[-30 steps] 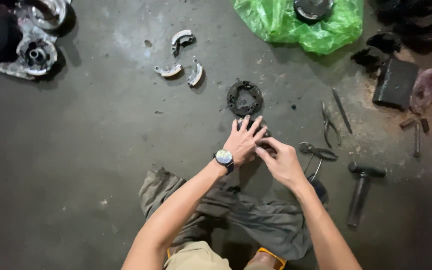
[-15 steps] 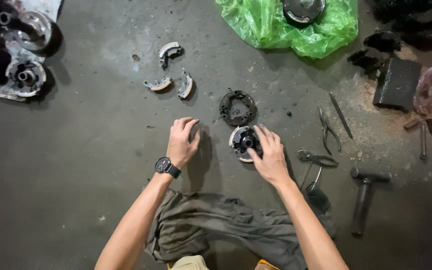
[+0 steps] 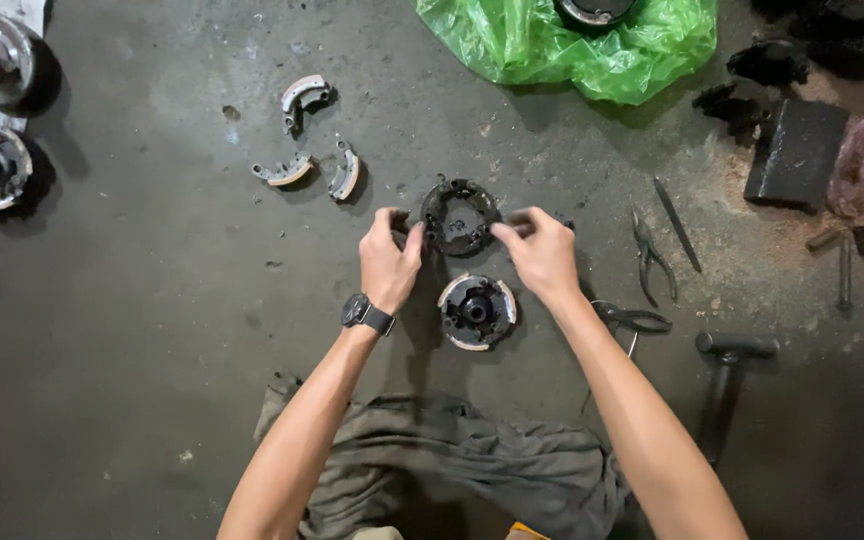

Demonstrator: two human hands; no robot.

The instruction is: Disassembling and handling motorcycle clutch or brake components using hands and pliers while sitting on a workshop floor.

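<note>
Clutch carrier plate (image 3: 459,216), dark and round, lies on the concrete floor (image 3: 152,330), and we grip its rim from both sides; our left hand (image 3: 390,262) pinches the left edge, our right hand (image 3: 542,255) the right edge, probably to keep it level; just below it rests a clutch assembly with shoes (image 3: 476,311); three loose clutch shoes (image 3: 310,140) lie apart, upper left; pliers (image 3: 645,250) wait near the right.

Free room and obstacles. My left hand (image 3: 389,262) and right hand (image 3: 542,258) flank the dark round plate (image 3: 459,216). I see bare floor (image 3: 152,330) open to the left. Just below lies a round clutch assembly (image 3: 476,311); three curved shoes (image 3: 308,150) crowd the upper left; pliers (image 3: 648,255), snips (image 3: 630,320) and a hammer (image 3: 727,385) block the right.
</note>
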